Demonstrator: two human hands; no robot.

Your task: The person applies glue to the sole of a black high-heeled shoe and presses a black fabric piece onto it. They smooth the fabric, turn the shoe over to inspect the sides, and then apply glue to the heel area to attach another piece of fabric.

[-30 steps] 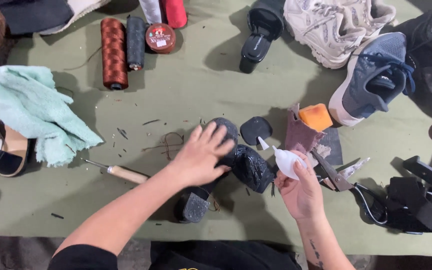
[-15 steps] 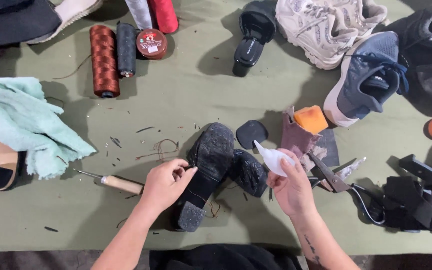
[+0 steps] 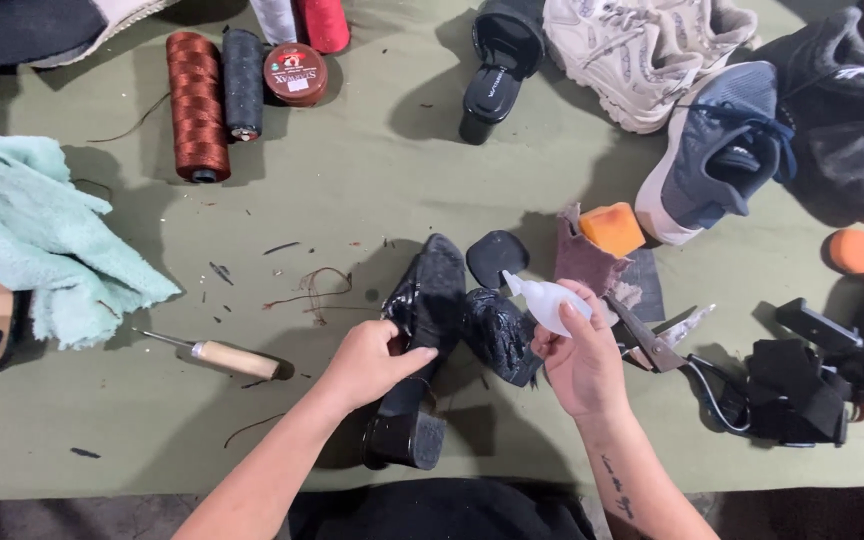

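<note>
Black heeled shoe (image 3: 422,340), lying sole-up near the front middle of the green table (image 3: 372,190); long axis runs from the block heel, nearest the person, up and slightly right to the toe. All positions below are taken from this shoe, left to right. Well to its left: pale green cloth (image 3: 42,235), bunched. Nearer left: wooden-handled awl (image 3: 222,355), metal tip pointing away from the shoe. Beyond it, up and left: rust-red thread spool (image 3: 197,105), dark thread spool (image 3: 242,80) and round brown tin (image 3: 295,73), side by side. On the shoe itself: left hand (image 3: 367,362), fingers clasped around the narrow waist just above the heel, pinning it in place. Touching the shoe's right edge: its loose black sole flap (image 3: 500,335), peeled outward; a small separate black oval piece (image 3: 497,257) lies just above that. Just right of the flap: right hand (image 3: 582,365), closed around a small white squeeze bottle (image 3: 547,300), nozzle aimed up and left toward the flap; this hand is the nearer one to the opened seam. Farther right: orange sponge block (image 3: 612,228), scissors (image 3: 652,340), blue sneaker (image 3: 717,150).
</note>
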